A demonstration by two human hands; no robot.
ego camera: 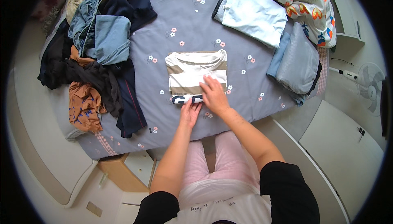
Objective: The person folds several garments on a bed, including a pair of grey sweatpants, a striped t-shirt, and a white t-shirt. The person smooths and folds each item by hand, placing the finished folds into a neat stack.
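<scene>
A white and tan striped T-shirt (pixel 196 70) lies folded into a rectangle on the grey flowered bed sheet (pixel 187 24). Its collar points away from me, and dark printed letters run along the near edge. My left hand (pixel 191 112) is at that near edge, palm up, with the fingertips touching the fold. Across the right half of the shirt rests my right hand (pixel 214 95), fingers spread on the fabric. Whether the left fingers pinch any cloth is hard to see.
Unfolded clothes heap up on the left: light blue denim (pixel 112 40), dark trousers (pixel 130 101), an orange garment (pixel 84 104). Folded white (pixel 253 12) and grey (pixel 297 61) garments lie at right, near a patterned quilt (pixel 316 9). An electric fan (pixel 370 90) stands beyond the bed.
</scene>
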